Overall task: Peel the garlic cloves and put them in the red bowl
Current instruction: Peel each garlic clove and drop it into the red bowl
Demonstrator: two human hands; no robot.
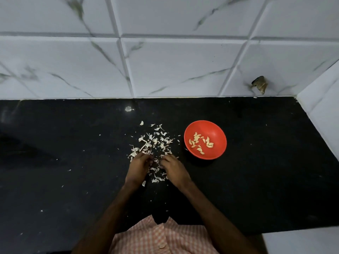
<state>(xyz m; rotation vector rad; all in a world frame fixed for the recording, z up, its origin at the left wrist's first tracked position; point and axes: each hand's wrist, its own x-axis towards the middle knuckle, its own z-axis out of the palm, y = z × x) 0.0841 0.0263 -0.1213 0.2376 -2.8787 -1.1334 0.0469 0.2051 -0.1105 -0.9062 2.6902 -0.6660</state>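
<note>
On the glossy black stone tabletop [73,143], a loose heap of white papery garlic skins [156,142] lies straight ahead, likely where peeling drops them. The left hand [138,168] and right hand [175,170] meet at its near edge, fingers [146,158] curled among the skins. Whether they pinch a clove, I cannot tell. The round red plastic bowl [216,129] sits just right, handy, holding pale peeled garlic cloves [200,143]. No writing shows.
</note>
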